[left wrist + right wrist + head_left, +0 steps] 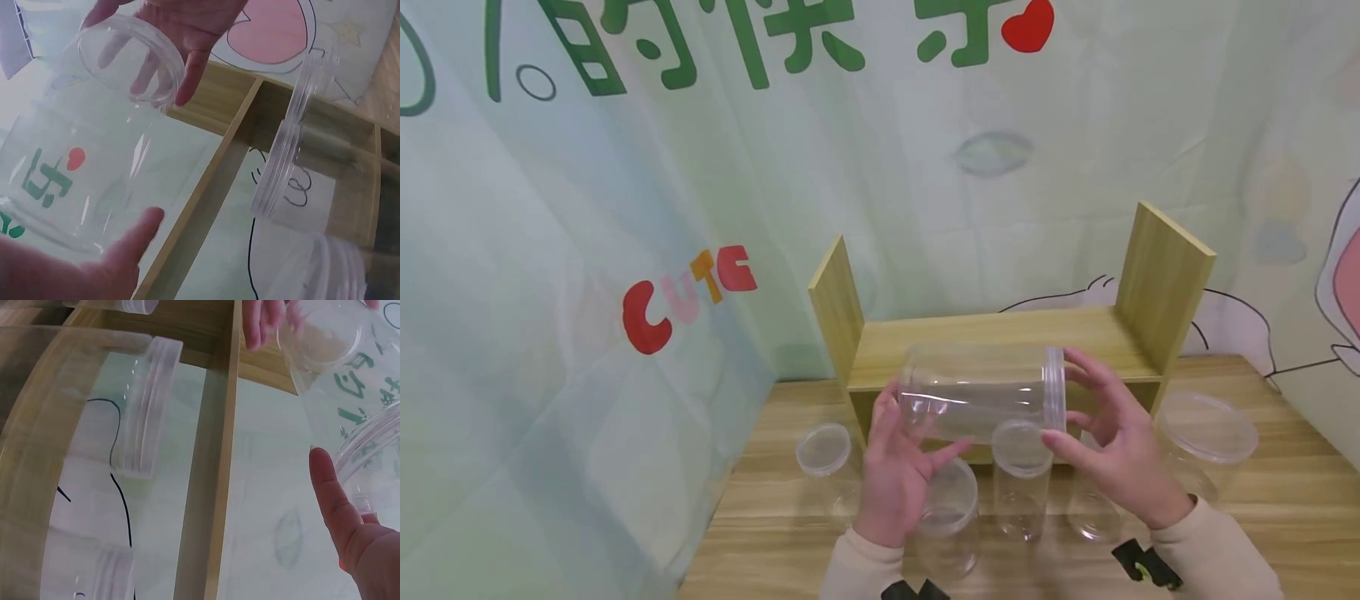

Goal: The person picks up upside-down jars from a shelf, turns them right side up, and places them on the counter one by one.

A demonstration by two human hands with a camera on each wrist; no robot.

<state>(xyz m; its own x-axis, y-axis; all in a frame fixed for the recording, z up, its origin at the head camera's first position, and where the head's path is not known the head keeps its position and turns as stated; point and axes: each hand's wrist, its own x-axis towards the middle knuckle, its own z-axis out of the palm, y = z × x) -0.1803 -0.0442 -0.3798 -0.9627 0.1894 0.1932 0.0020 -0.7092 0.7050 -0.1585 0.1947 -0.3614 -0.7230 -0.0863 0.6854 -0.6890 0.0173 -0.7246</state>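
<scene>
A large clear jar (973, 396) lies sideways in the air between both hands, in front of the wooden shelf. Its clear ribbed lid (1055, 387) is on the right end. My left hand (898, 471) holds the base end, its fingers around the far side and the thumb stretched along below. With thumb and fingers spread, my right hand (1123, 454) grips the lid's rim. In the left wrist view the jar (119, 169) spans from my left thumb up to my right fingers. The right wrist view shows my right thumb (328, 481) against the lid's edge.
Several clear lidded jars stand on the wood-grain table (752, 517), including a small one (823, 450) at left, one (951, 500) below the hands, and a wide one (1210, 429) at right. A wooden shelf (1000, 329) with upright sides stands behind, before a printed cloth (887, 167).
</scene>
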